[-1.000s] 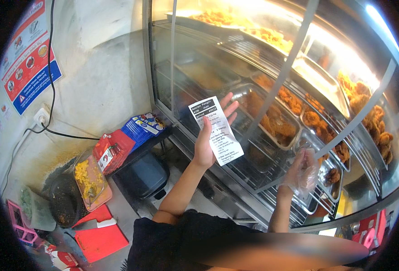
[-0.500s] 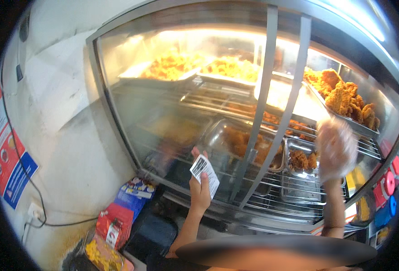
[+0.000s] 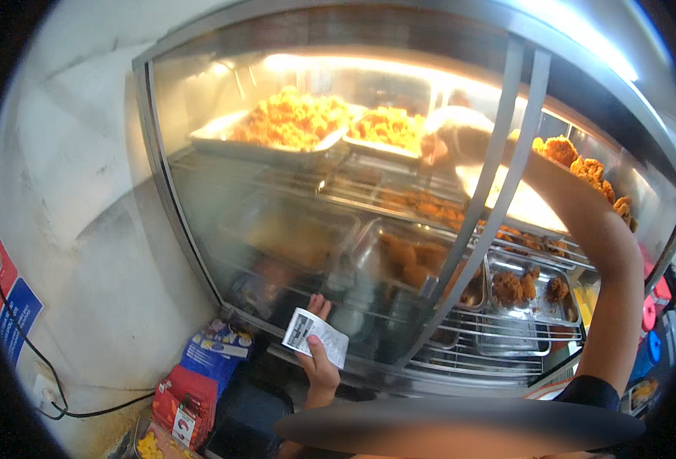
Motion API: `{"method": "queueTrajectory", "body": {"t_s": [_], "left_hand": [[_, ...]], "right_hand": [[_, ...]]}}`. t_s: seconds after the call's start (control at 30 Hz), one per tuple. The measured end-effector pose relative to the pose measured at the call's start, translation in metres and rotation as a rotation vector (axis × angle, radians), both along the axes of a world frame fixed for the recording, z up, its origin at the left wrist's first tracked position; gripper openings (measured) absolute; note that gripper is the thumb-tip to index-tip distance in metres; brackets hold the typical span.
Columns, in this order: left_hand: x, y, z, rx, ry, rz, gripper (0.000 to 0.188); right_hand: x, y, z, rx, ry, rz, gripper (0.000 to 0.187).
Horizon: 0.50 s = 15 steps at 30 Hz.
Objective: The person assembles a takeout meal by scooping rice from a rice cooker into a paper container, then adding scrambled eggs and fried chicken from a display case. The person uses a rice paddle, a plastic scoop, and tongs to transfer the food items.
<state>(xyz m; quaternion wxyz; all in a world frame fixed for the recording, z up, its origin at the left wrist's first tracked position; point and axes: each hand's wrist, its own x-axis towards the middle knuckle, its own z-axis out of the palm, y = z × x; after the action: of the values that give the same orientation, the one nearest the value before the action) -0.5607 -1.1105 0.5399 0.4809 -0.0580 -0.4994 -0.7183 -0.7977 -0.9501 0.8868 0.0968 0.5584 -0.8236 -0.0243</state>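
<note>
Indoors | trays [image 3: 515, 200] on wire racks [image 3: 468, 366] | lit glass cabinet [image 3: 399, 34] | scuffed wall [image 3: 78, 153]

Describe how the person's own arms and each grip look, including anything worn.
The left grip is ungloved, with no ring or band showing; the left forearm is bare where visible. The right grip seems to wear a thin, clear plastic glove, though glare blurs it. A short black sleeve ends above the bare right forearm.

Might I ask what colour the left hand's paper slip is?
The paper slip is white; head view shows it.
</note>
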Motion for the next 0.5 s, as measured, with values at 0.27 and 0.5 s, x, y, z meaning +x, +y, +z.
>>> {"method": "queueTrajectory", "body": {"t_s": [0.27,0.5], "left_hand": [[0.014,-0.011,-0.002,0.022,-0.040,0.060,0.061],[0.016,-0.006,0.001,0.034,-0.075,0.056,0.062]], "right_hand": [[0.005,-0.003,0.009,0.158,0.423,-0.095,0.026],[0.028,-0.005,0.005,0.069,0.273,0.004,0.022]]}}
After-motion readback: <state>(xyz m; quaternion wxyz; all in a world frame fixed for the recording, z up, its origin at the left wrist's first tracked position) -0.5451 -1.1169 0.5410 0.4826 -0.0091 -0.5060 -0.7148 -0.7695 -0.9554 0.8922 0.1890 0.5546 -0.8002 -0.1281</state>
